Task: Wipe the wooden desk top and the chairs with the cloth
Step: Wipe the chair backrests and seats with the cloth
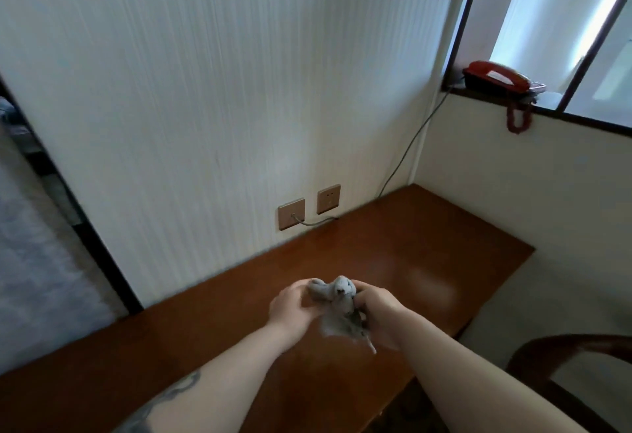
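A crumpled grey cloth (337, 309) is bunched between both hands above the wooden desk top (427, 251). My left hand (290, 306) grips its left end with curled fingers. My right hand (379, 313) grips the right side, and a loose tail of the cloth hangs down below it. The brown desk top runs along the wall into the corner at the right. A dark wooden chair (574, 354) shows its curved back rail at the lower right, beside the desk's end.
Two beige wall sockets (309, 208) sit just above the desk's back edge, one with a grey cable (410, 145) running up to a red telephone (496, 76) on the window ledge. A dark door frame (85, 227) stands at the left.
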Available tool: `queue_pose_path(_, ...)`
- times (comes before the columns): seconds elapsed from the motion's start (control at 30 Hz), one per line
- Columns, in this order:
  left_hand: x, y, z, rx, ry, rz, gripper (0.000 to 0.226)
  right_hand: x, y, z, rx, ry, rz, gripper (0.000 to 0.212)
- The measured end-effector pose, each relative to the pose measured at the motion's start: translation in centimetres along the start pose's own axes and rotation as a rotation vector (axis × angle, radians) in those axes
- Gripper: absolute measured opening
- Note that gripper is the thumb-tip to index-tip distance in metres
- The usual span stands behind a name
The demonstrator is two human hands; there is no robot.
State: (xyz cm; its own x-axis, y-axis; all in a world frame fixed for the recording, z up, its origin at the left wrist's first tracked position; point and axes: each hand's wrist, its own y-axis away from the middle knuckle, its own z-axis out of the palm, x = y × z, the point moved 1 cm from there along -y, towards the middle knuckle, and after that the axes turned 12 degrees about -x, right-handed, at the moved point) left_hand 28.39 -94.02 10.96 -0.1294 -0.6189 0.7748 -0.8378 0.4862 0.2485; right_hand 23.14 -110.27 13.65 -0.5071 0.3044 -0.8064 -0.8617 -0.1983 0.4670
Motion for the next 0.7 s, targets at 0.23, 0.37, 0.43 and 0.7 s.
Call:
queue_pose_path(0.23,2.0,0.2,-0.9,-0.034,0.202,0.004,0.015,-2.1,1.0,-1.7,0.219,0.288,-0.131,0.023)
queue_pose_path(0.37,3.3,0.2,-0.8,-0.069,0.351,0.010,0.012,-1.8,1.5,-2.3,0.315,0.498,-0.172,0.032)
queue_pose_path(0.43,3.8,0.2,-0.5,-0.061,0.397,0.012,0.016,-1.9,1.9,-2.8,0.387,0.598,-0.171,0.030)
queue_pose_path(0.7,5.1,0.0,0.4,-0.051,0.253,0.095,0.009,-2.2,4.1,-4.6,0.534,0.698,-0.264,0.034)
